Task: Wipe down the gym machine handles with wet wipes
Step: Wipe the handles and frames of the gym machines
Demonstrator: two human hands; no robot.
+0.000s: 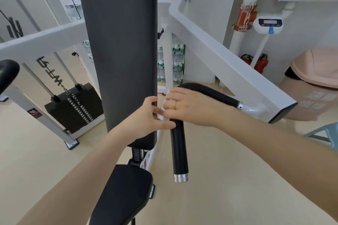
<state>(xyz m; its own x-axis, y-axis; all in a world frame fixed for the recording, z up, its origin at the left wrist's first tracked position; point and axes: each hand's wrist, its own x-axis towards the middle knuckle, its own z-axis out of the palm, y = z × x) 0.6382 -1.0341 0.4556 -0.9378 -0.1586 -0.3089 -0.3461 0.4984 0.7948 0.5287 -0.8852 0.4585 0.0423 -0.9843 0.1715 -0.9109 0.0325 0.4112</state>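
**Both hands at the bend of the black handle**

Nearest, the black seat [124, 193] is cut off by the bottom edge. Just beyond it the lower grip of the handle [179, 151] hangs down, matte black with a silver end cap, clear of both hands.

The left hand [146, 118] has its fingers spread and relaxed, thumb on the edge of the backrest [120, 51], fingertips touching the handle's top. The right hand [190, 107], wearing a gold ring, lies curled over the bend where the handle turns. It hides that bend, and only slivers of white show at its fingers; whether these are a wipe or the white frame behind cannot be told.

Past the hand, the handle's upper arm runs right to a chrome collar on the frame [228, 64]. Farther left stands the weight stack [73, 107].
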